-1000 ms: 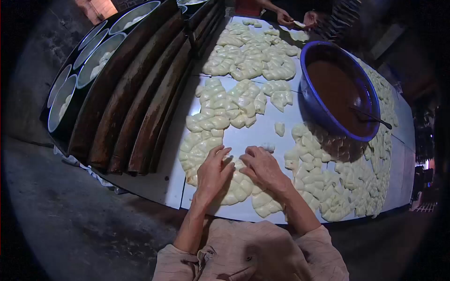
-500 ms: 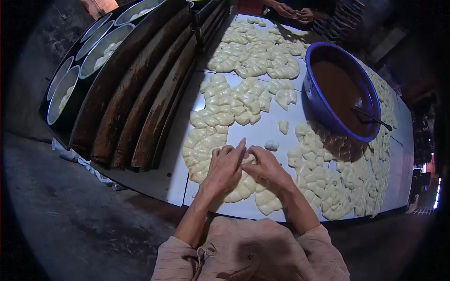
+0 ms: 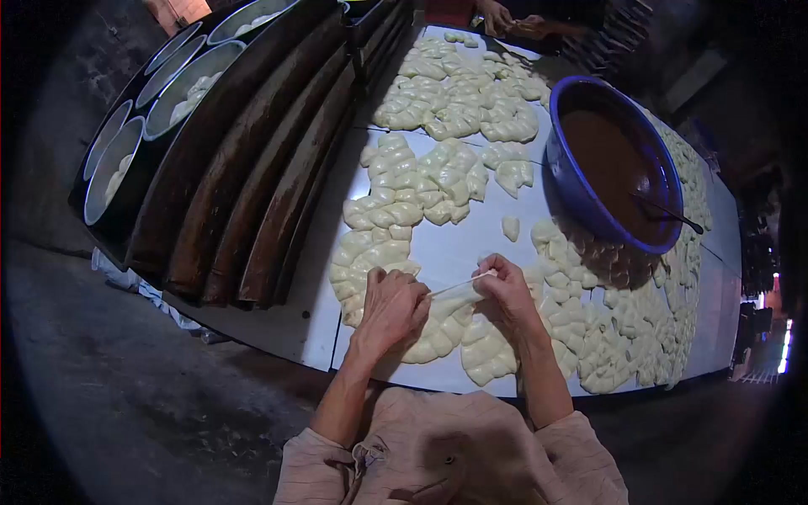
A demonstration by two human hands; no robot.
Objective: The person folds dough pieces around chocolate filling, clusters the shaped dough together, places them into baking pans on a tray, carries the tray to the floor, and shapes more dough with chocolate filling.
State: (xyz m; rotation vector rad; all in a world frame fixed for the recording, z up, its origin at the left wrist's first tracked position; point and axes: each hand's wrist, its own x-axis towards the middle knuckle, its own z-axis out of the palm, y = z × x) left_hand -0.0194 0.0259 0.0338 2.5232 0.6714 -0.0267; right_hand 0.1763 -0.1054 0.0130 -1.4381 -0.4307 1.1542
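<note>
Across the dim room, a pale worktop (image 3: 450, 249) is carrying many flattened dough pieces (image 3: 488, 358), lying close together in curving rows on the near, far and right sides. On the left, dark curved boards (image 3: 252, 160) are standing beside metal tubs (image 3: 154, 120), some holding pale dough. A blue basin (image 3: 556, 158) of brown liquid is sitting on the right, a utensil (image 3: 669, 210) leaning inside it. Beyond, another person's hands (image 3: 495, 15) are working at the far edge.

Near the middle, the left hand (image 3: 391, 305) is curling nearly closed, apparently gripping one end of a stretched dough strip (image 3: 454, 295); its fingertips are hidden. The right hand (image 3: 509, 290) is pinching the other end. Most visible dough is already lying flat; this strip is being worked, while one small lump (image 3: 510, 227) is lying apart.
</note>
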